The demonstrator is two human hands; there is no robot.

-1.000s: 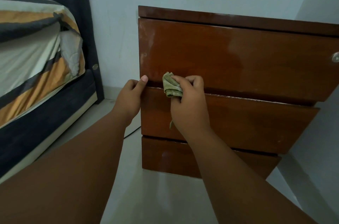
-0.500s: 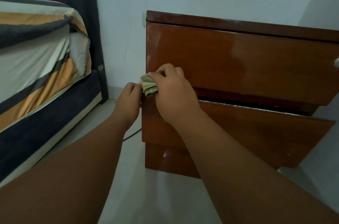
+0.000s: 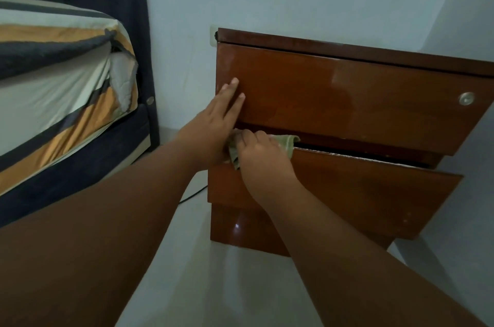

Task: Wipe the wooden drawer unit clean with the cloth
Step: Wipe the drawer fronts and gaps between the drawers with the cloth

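Note:
The brown wooden drawer unit (image 3: 347, 96) stands against the wall with three drawer fronts. Its middle drawer (image 3: 374, 193) is pulled out a little, leaving a dark gap under the top drawer. My right hand (image 3: 260, 155) holds a small green cloth (image 3: 287, 140) on the top edge of the middle drawer, near its left end. My left hand (image 3: 216, 118) lies flat, fingers stretched, against the left part of the top drawer front, holding nothing.
A bed (image 3: 53, 86) with a striped sheet and dark frame stands at the left. A black cable (image 3: 192, 194) runs on the pale floor beside the unit. A round metal lock (image 3: 466, 98) sits at the top drawer's right. White walls close in behind and right.
The middle drawer has come out further. My left hand left the drawer's edge and now presses flat on the top drawer. My right hand with the cloth dropped to the middle drawer's top edge.

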